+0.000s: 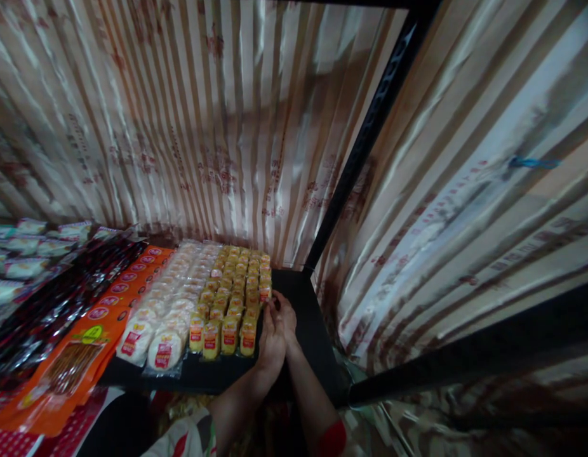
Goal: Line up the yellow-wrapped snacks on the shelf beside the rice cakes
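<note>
Rows of small yellow wrapped snack packets (230, 333) with red labels stand on a black shelf (310, 317). My left hand (273, 339) and my right hand (286, 316) are close together at the right edge of these rows. The fingers of both hands are closed around a yellow snack packet (265, 294) in the rightmost row; its red label shows beside the fingertips. Part of the grip is hidden by the hands, and the picture is dim and somewhat blurred.
Left of the yellow packets lie white round wrapped cakes (165, 349), orange snack bags (70, 368), dark shiny packages (60, 298) and pale packets (25, 244). A black upright post (365, 143) rises behind the shelf. Striped plastic sheeting (218, 114) hangs behind and at right.
</note>
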Action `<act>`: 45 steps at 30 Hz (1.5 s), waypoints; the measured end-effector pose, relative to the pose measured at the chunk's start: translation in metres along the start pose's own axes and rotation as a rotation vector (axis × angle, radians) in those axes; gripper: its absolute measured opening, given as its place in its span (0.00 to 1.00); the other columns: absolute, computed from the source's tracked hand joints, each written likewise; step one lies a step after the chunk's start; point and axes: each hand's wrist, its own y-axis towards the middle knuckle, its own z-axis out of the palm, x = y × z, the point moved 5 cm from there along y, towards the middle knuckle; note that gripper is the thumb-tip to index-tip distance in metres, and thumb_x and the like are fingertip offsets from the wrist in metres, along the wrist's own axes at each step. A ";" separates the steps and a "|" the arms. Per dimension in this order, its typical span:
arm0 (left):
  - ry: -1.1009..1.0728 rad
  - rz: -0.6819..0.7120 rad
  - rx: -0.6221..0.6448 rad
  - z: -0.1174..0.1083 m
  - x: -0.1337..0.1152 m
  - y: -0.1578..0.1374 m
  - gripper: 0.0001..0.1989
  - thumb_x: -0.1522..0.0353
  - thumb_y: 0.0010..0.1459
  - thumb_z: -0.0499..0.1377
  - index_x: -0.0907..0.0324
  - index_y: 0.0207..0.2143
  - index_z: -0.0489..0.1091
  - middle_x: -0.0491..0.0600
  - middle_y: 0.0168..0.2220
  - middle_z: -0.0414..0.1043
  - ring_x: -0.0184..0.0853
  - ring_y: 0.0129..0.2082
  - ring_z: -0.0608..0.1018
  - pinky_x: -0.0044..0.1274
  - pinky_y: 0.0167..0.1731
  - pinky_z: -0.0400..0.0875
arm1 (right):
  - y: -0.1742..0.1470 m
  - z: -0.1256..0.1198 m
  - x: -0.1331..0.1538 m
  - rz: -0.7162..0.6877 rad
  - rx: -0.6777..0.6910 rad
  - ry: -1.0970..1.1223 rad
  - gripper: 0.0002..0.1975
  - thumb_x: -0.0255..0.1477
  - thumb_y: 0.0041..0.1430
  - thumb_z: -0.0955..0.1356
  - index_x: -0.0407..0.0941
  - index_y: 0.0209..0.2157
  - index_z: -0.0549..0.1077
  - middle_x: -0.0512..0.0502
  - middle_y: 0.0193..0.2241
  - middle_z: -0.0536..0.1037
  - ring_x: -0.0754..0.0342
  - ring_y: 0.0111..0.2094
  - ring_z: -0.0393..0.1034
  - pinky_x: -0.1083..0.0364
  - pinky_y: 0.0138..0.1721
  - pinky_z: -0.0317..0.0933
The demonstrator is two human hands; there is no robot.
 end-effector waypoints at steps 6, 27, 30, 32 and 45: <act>-0.052 -0.052 -0.040 -0.006 -0.011 -0.001 0.25 0.67 0.61 0.43 0.66 0.59 0.51 0.57 0.61 0.53 0.34 0.62 0.53 0.26 0.61 0.44 | 0.003 0.007 -0.004 0.051 -0.007 0.063 0.29 0.42 0.51 0.61 0.41 0.51 0.66 0.42 0.35 0.75 0.49 0.35 0.71 0.50 0.39 0.65; -0.036 -0.004 -0.016 -0.004 -0.010 -0.001 0.25 0.67 0.61 0.43 0.65 0.60 0.48 0.54 0.63 0.48 0.33 0.64 0.46 0.27 0.62 0.40 | 0.006 0.008 0.006 -0.109 0.101 -0.025 0.23 0.34 0.56 0.60 0.46 0.54 0.64 0.44 0.51 0.68 0.52 0.51 0.63 0.55 0.51 0.59; -0.014 -0.036 0.000 -0.003 -0.013 -0.003 0.26 0.68 0.61 0.43 0.68 0.61 0.45 0.55 0.63 0.47 0.33 0.63 0.49 0.26 0.62 0.42 | 0.003 0.007 0.003 -0.071 0.040 -0.014 0.23 0.33 0.54 0.61 0.45 0.52 0.66 0.42 0.49 0.70 0.51 0.49 0.66 0.54 0.49 0.60; 0.001 -0.069 0.001 -0.005 -0.017 -0.008 0.27 0.69 0.61 0.43 0.69 0.61 0.44 0.57 0.63 0.47 0.35 0.62 0.54 0.26 0.61 0.46 | -0.001 0.005 0.002 -0.041 0.022 -0.015 0.24 0.34 0.53 0.61 0.43 0.52 0.66 0.40 0.47 0.70 0.50 0.45 0.68 0.53 0.46 0.62; -0.031 0.238 0.106 -0.059 0.004 -0.129 0.23 0.66 0.58 0.47 0.60 0.56 0.57 0.53 0.56 0.61 0.36 0.56 0.64 0.28 0.56 0.57 | -0.129 -0.018 0.022 -0.005 -0.135 0.144 0.22 0.35 0.57 0.56 0.41 0.50 0.66 0.39 0.44 0.72 0.54 0.34 0.69 0.54 0.39 0.64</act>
